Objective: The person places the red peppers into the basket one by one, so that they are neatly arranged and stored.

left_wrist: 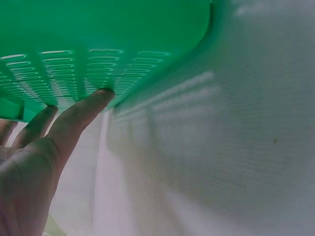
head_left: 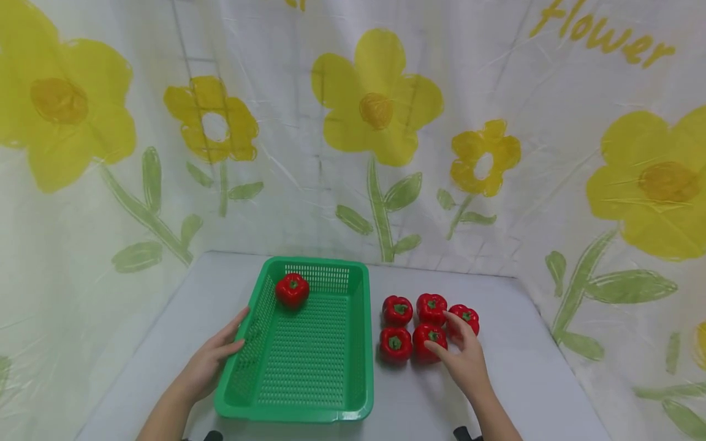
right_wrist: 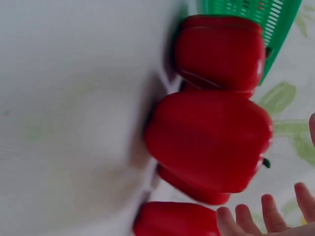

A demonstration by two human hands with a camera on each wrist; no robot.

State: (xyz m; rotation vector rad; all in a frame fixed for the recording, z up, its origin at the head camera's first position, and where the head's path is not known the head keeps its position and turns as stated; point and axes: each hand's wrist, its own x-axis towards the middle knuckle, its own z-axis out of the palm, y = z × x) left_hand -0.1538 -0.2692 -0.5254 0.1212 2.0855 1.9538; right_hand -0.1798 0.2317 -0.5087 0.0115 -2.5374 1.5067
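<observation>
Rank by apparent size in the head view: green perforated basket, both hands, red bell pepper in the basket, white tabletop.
1. White tabletop, though partly covered
2. Green perforated basket
3. Left hand and right hand: too alike to rank
4. Red bell pepper in the basket

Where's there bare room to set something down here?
Inside the green basket, the floor nearer than the lone pepper is bare. So is the white tabletop between the right hand and its right edge. It's crowded right of the basket, where five peppers bunch together.
</observation>
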